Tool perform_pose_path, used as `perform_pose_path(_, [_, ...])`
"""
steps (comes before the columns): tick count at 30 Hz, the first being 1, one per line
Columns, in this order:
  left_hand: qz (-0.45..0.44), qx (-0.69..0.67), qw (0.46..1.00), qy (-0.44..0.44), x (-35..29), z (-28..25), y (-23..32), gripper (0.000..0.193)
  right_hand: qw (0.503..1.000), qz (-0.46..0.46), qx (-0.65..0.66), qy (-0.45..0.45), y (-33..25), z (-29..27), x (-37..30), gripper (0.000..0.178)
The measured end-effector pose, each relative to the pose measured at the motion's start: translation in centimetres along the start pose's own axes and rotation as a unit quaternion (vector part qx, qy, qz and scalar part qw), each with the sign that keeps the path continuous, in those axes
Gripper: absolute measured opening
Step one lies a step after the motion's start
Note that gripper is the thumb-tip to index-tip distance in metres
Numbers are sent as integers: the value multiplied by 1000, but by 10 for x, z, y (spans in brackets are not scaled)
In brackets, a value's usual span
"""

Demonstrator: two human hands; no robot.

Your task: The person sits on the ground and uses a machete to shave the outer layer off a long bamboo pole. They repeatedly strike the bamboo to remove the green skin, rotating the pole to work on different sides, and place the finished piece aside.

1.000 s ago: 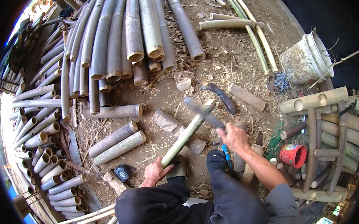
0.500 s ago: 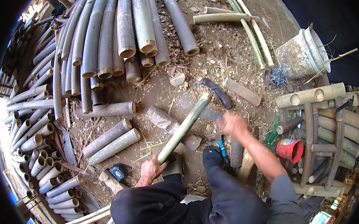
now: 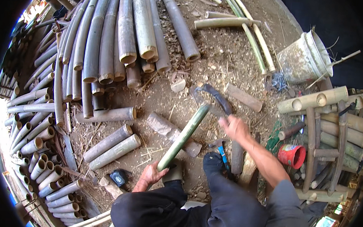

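Observation:
My left hand is wrapped round the lower end of a green bamboo piece, which slants up and to the right. Its upper end lies over a worn log block on the ground. My right hand, right of the bamboo's upper end, is closed on what looks like a machete; its blade is smeared by motion and passes behind or beside that end. Just beyond lies a dark, curved-handled tool. A blue-handled hammer rests by my right foot.
Long bamboo poles fill the far left, with cut bamboo lengths stacked at left. A tape measure lies near my left knee. To the right stand a red tub, a bamboo frame and a stained white bucket.
The bamboo's upper end has dropped slightly toward me and turned, showing a greener side. My right hand stays near the same spot, its blade still blurred.

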State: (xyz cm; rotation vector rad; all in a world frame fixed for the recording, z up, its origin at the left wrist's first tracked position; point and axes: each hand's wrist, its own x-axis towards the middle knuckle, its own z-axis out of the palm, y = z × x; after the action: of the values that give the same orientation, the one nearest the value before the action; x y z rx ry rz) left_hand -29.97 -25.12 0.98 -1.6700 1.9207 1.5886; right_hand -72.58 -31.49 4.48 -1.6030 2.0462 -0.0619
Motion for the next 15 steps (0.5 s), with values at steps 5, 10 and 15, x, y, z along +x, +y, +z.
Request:
perform_pose_path(5, [-11, 73, 996, 43, -7, 11, 8, 63, 995, -47, -74, 49, 20, 3, -6, 67])
perform_pose_path(10, [-15, 104, 992, 67, 3, 13, 8, 60, 987, -134, -92, -6, -2, -13, -29, 62])
perform_pose_path(15, [-16, 110, 992, 59, 2, 13, 11, 60, 999, 27, -43, 6, -3, -10, -14, 62])
